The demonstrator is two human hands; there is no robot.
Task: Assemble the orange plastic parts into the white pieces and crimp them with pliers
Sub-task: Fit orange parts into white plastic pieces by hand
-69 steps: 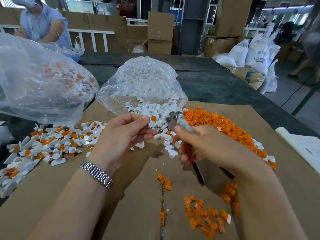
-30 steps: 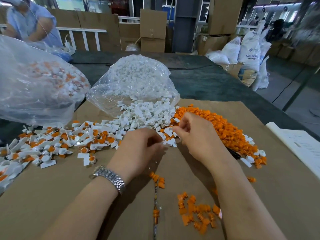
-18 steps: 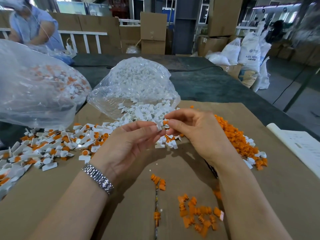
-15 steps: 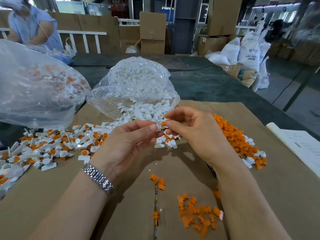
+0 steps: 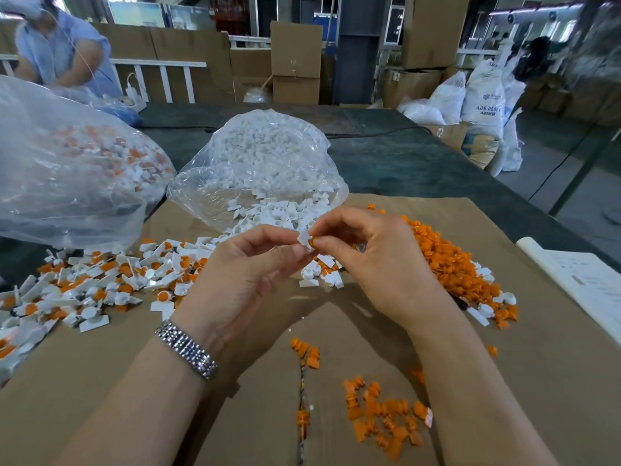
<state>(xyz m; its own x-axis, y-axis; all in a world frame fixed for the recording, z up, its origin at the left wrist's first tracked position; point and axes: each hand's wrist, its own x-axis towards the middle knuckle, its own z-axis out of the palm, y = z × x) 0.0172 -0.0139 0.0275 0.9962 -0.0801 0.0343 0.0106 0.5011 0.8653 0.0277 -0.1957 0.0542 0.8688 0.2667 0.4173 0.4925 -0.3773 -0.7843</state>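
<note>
Far left: big clear bag [image 5: 67, 163] with mixed white/orange pieces inside, sitting at the back edge of the cardboard sheet [image 5: 504, 381]. In front of it, a spread of assembled pieces [image 5: 100, 284], white with orange inserts, loose on the cardboard.

Left hand [image 5: 242, 284], metal watch [image 5: 186, 349] on the wrist, raised over the sheet. Thumb and fingers pinch a white piece [image 5: 304, 239].

Behind the hands: second clear bag [image 5: 262, 163], open mouth toward the camera, white pieces [image 5: 279, 213] spilling out onto the cardboard.

Right hand [image 5: 379, 260] meets the left at the fingertips, pinching an orange part [image 5: 311, 243] that touches the white piece. Can't tell how far it is seated. Both hands are together, held above the sheet.

Right of the hands: long heap of orange parts [image 5: 450, 264], a few white ones at its near end. Small scatter of orange parts [image 5: 386, 415] near the bottom, between the forearms.

Pliers mostly hidden; only a dark bit [image 5: 460, 302] shows by the right wrist, can't confirm it.

Far right: white paper sheet [image 5: 584, 290] on the table edge.
</note>
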